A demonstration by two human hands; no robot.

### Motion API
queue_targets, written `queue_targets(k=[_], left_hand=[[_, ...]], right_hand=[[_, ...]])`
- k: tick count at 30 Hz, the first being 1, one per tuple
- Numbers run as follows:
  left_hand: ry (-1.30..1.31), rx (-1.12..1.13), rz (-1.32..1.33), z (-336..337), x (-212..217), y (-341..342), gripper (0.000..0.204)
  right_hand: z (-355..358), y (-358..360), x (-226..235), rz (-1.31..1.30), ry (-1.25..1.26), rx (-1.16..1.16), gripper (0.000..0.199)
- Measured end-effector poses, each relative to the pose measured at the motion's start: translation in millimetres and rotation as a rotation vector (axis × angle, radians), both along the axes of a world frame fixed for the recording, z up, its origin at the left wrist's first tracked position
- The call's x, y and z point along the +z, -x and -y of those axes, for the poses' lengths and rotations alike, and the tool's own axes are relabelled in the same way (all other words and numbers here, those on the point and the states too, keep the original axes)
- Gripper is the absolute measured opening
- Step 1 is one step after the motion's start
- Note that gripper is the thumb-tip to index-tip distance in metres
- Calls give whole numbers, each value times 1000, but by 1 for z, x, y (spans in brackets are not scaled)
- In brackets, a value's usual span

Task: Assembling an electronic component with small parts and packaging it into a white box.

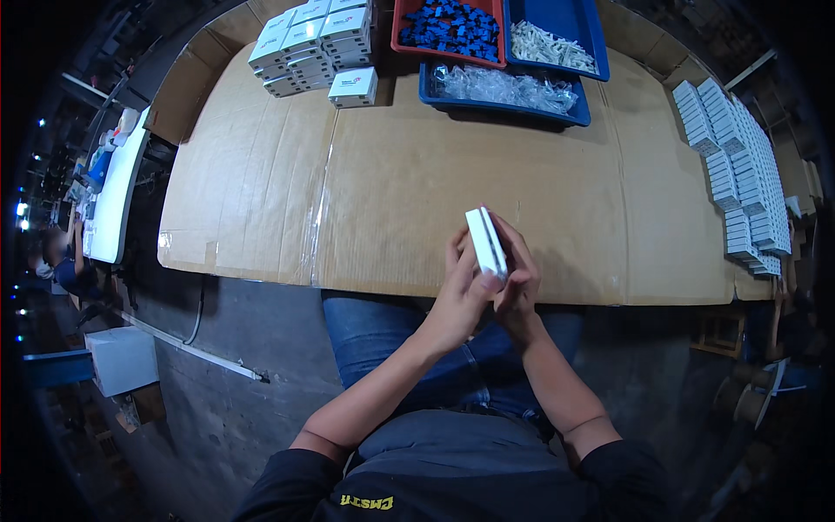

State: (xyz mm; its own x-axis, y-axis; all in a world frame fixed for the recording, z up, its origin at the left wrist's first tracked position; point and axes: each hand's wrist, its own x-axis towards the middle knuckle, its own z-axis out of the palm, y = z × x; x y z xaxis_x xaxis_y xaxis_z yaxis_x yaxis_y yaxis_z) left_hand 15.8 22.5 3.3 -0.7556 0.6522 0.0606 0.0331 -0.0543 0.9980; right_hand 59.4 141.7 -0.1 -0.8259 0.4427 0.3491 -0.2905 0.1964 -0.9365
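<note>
1. Nearest, the person's two forearms rise from the lower edge and meet over the lap, just short of the table's near edge. The left hand [459, 300] and the right hand [515, 283] are both closed around one small white box [486, 242], which stands on end between them, above the near edge of the cardboard-covered table [391, 200].
2. Judging by how lightly the fingers carry it, the white box is probably light. Its flat faces and sharp edges suggest thin, stiff carton, likely to dent if squeezed on the broad sides. The surface looks smooth, so it may be a little slippery.
3. Sensibly, the hold sits at the lower end: the left thumb and fingers wrap one side, the right fingers back the other. Pinching across the narrow edges, where the carton is stiffest, looks the safest place to take it.
4. Further out, the cardboard sheet has a taped seam running away from the person.
5. At the far left stands a stack of white boxes [311, 43], with a single box [353, 87] just beside it.
6. At the far middle sit a red tray [402, 22] of blue parts, a blue tray [591, 30] of pale parts, and a second blue tray [426, 83] of clear bags.
7. Along the far right edge lie rows of small white boxes [739, 165], well apart from the hands.
</note>
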Motion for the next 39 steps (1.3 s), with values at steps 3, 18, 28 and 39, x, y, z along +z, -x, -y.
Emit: queue_targets(k=[3, 18, 28, 39], left_hand=[[-54, 15, 47, -5, 4, 1, 78], [-192, 301, 748, -3, -9, 12, 59], [-166, 324, 649, -10, -7, 3, 52], [-153, 361, 719, -10, 2, 0, 49]], right_hand=[[11, 1, 14, 27, 439, 106, 106], [-9, -4, -9, 72, -414, 163, 48], [4, 2, -13, -16, -667, -42, 36], [8, 2, -20, -62, -717, -95, 35]])
